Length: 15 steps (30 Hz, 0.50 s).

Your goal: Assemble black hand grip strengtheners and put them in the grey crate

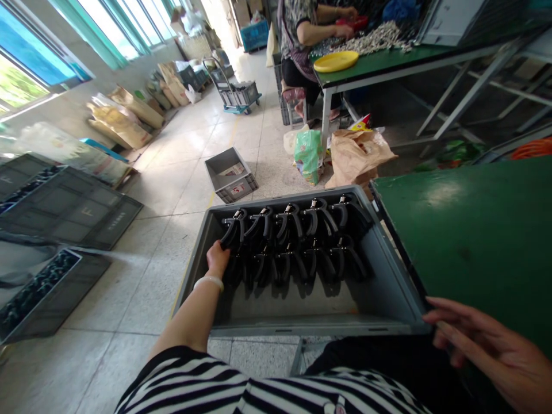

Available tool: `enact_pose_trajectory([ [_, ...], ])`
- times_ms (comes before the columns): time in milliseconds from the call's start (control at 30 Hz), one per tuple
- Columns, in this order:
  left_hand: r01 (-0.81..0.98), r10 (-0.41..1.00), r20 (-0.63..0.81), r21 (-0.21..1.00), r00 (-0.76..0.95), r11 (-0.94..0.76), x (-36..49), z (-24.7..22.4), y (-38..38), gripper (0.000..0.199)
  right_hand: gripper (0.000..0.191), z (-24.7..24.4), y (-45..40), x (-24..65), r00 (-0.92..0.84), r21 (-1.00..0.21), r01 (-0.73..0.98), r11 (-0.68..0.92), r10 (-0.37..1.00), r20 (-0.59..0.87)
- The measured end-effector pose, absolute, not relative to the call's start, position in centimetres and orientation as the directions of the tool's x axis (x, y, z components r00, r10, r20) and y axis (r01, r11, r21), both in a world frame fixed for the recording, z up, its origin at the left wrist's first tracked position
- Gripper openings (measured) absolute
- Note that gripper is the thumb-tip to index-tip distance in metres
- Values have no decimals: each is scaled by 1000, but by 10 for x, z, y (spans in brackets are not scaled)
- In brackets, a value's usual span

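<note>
A large grey crate point(297, 329) stands in front of me, with two rows of black hand grips point(290, 224) lined up inside it. The near part of its floor is bare. My left hand point(218, 259) reaches into the crate's left side, its fingers curled at the leftmost black grips; what they hold, if anything, is hidden. At the crate's near right corner is my right hand point(487, 345), fingers stretched out beside the edge of the green table, holding nothing.
A green table point(470, 230) adjoins the crate on the right. A small grey bin point(233, 178) and paper bag point(357, 155) stand on the floor beyond. Grey crates point(73, 207) are at left. A person point(302, 34) works at another green table point(388, 66).
</note>
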State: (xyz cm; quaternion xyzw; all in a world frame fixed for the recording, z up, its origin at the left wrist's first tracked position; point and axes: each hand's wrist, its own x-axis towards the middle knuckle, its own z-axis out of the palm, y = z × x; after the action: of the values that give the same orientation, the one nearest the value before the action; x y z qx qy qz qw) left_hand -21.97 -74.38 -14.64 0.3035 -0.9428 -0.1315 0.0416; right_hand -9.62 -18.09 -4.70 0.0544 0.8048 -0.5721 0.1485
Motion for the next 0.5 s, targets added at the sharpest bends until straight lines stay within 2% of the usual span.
enact_pose_trajectory([
  [100, -588, -612, -5, 282, -791, 758, -224, -148, -749, 31, 44, -47, -180, -96, -949, -900, 266, 346, -69, -307],
  [267, -608, -631, -46, 330, -775, 722, -225, -153, -757, 32, 44, -50, -180, -96, -957, -905, 257, 339, -40, -286],
  [333, -604, -627, -68, 368, -776, 707, -225, -154, -758, 38, 44, -50, -182, -97, -961, -909, 251, 331, -29, -276],
  [433, -609, -637, -82, 407, -766, 680, -221, -156, -755, 59, 43, -47, -184, -98, -962, -914, 247, 321, -32, -271],
  [500, -642, -674, -75, 396, -735, 656, -217, -159, -749, 61, 42, -44, -185, -98, -958, -914, 255, 316, -42, -282],
])
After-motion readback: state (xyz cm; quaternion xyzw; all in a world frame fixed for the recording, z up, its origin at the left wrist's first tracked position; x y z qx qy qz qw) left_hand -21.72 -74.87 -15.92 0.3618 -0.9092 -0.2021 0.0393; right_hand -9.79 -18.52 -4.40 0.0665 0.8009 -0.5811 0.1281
